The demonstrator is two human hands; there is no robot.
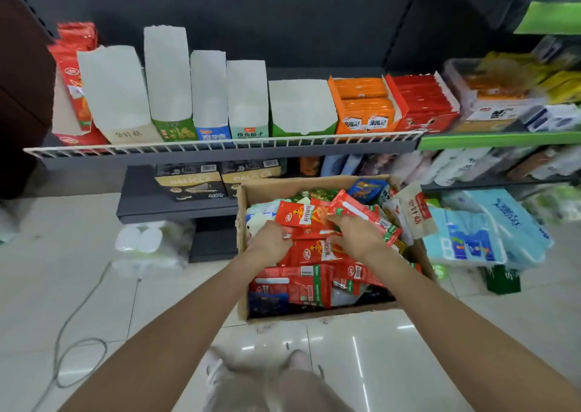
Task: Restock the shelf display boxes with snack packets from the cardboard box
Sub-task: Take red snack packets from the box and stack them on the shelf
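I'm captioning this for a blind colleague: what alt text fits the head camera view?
Both hands, left hand and right hand, gather red foil snack packets inside an open brown cardboard box on the floor. Above it, a dark shelf with a white wire rail holds mostly empty white display boxes.

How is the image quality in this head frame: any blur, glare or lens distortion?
Head view: the shelf rail bows from wide-angle distortion; ceiling lights glare on the floor tiles; the goods at far right and the feet are blurred; the hands and the red packets in the box are sharp.
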